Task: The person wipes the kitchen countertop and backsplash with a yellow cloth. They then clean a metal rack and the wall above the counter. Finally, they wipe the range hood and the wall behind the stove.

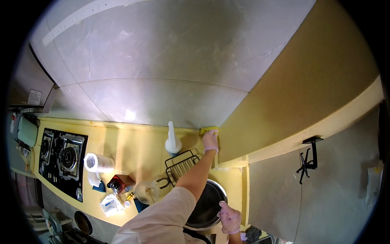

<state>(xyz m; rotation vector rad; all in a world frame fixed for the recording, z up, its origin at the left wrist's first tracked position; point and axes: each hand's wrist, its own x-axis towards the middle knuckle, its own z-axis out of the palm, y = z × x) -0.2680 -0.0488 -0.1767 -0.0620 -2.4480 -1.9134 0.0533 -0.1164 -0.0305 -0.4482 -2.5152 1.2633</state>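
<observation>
My left hand (210, 142), in a pink glove, reaches across to the corner of the pale yellow counter, its fingers closed on a yellow sponge (204, 131) at the backsplash. My right hand (229, 217), also gloved, is closed beside the rim of a large black pan (203, 209); whether it holds anything is unclear. Below my left arm lies a black wire rack (174, 166). A white spray bottle (172, 142) stands upright to the left of the sponge.
A black gas hob (57, 158) is at left, near a white roll (103, 162), red bottle (124, 183), clear container (148, 193) and white packet (109, 205). A yellow panel (292, 101) rises at right, a black bracket (310, 158) below it. Grey tiles back the counter.
</observation>
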